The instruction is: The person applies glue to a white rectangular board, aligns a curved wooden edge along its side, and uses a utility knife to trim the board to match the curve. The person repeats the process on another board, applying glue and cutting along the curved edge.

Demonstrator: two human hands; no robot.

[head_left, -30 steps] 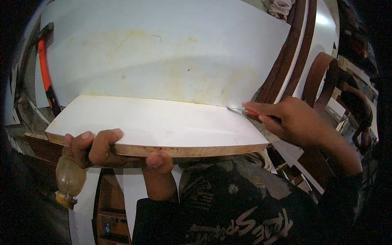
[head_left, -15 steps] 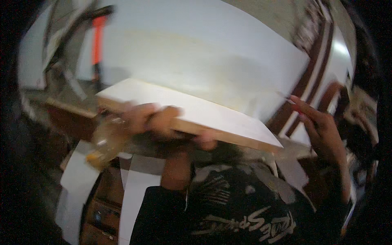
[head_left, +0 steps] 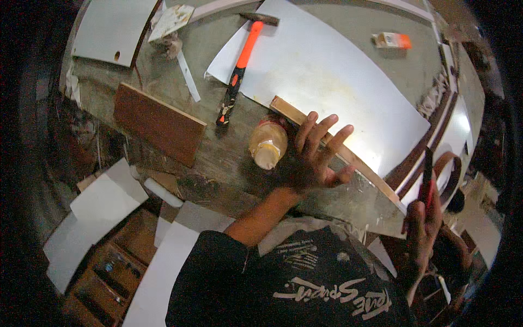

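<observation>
"Where is the board?"
"The wood-edged board is at the near edge of the desk, toward the right, along the near side of a white sheet. Its narrow wooden edge faces up, and most of its broad face is hidden."

"And the hands?"
"The left hand is wide, fingers spread across that wooden edge and thumb apart from them. The right hand is closed around a red-handled tool, beyond the board's right end, with the dark part pointing up; I can't tell what its tip is."

"What's left of the board?"
"A plastic bottle, just beside its left end, cap toward the desk's near edge. I can't tell whether it stands or lies. Farther left, by the same edge, is a brown panel."

"Is that a hammer?"
"Yes, with an orange and black handle. It lies over the white sheet's left side, its grip end reaching past it toward the near edge."

"Toward the far right corner?"
"A small white and orange box."
</observation>
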